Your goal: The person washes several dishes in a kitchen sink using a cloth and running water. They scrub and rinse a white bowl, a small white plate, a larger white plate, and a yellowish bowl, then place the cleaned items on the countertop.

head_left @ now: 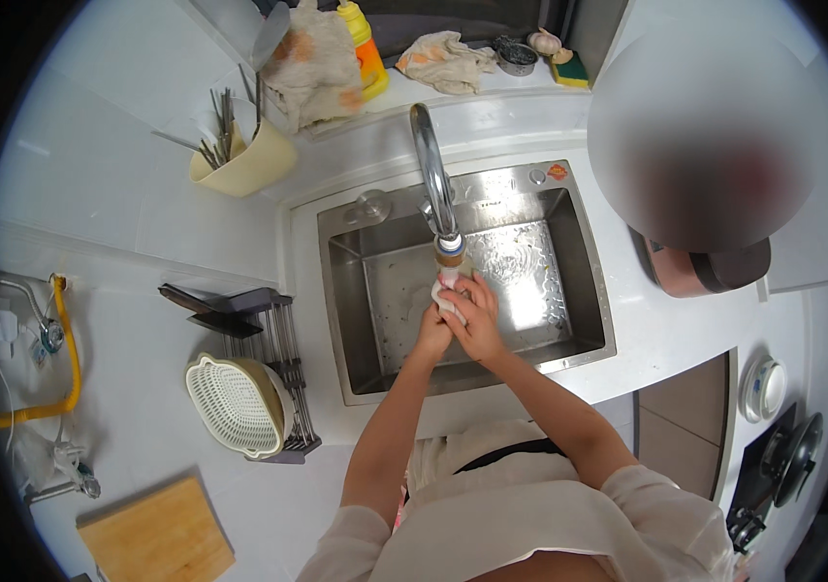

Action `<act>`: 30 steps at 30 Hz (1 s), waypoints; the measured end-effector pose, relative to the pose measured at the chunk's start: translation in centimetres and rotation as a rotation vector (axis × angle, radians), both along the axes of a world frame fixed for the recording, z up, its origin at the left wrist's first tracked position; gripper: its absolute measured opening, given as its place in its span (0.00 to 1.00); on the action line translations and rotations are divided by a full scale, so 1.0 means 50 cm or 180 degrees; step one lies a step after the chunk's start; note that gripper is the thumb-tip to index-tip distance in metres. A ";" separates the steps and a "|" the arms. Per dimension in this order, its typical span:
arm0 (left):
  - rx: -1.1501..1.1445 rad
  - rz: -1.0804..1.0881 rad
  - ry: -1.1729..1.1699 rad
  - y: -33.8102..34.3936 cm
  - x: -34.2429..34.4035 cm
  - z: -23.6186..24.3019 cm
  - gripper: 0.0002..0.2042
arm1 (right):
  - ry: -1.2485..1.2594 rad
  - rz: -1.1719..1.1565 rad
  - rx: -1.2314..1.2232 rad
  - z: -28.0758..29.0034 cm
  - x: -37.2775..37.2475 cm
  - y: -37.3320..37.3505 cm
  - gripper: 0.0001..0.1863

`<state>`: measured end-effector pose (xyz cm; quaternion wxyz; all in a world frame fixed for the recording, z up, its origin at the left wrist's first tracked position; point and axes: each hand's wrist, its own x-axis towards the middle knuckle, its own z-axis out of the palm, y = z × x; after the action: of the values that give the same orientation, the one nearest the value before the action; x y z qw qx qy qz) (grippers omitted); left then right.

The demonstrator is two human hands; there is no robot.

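Over the steel sink (356,320), my two hands are close together under the mouth of the curved tap (430,160). Between them is a small white thing with a pinkish patch near its top (445,299); its kind is not clear. My left hand (431,336) is closed around its lower side. The fingers of my right hand (477,325) curl over it from the right. The tap's end hangs just above it. Part of the white thing is hidden by my fingers. Wet patches and ripples show on the sink's bottom.
Left of the sink stand a rack (288,359), a pale colander (233,405) and dark-bladed knives (210,312). A cutting board (157,533) lies lower left. Behind are a cream utensil holder (254,160), cloths (443,63) and a yellow bottle (366,53). A pinkish appliance (676,267) stands right.
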<state>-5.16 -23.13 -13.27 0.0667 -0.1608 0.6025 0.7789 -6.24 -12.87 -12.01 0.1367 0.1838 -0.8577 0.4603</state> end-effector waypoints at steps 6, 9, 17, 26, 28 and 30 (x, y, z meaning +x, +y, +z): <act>-0.0451 -0.0973 -0.0225 -0.029 0.021 0.025 0.17 | -0.1872 -0.0331 -0.0787 -0.023 -0.156 -0.008 0.16; -0.0386 -0.0888 -0.0464 -0.024 0.018 0.015 0.17 | -0.1655 -0.0175 -0.0450 -0.064 -0.175 -0.004 0.17; 0.0398 -0.0337 -0.0365 -0.039 -0.023 -0.034 0.16 | -0.0963 0.0314 -0.0522 -0.032 -0.044 -0.027 0.17; -0.0603 -0.1160 -0.0158 -0.055 0.028 0.011 0.16 | -0.2991 -0.0174 -0.1201 -0.092 -0.193 0.018 0.18; -0.0485 -0.0953 -0.0295 -0.026 0.006 0.027 0.18 | -0.1881 -0.0144 -0.0800 -0.092 -0.153 0.002 0.17; -0.0097 -0.0575 -0.0698 -0.021 -0.003 0.031 0.19 | -0.1537 0.0108 -0.0397 -0.043 -0.110 -0.006 0.16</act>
<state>-5.30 -24.18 -11.72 0.1995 -0.1911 0.6154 0.7382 -11.74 -13.17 -14.17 -0.0687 0.0740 -0.8323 0.5450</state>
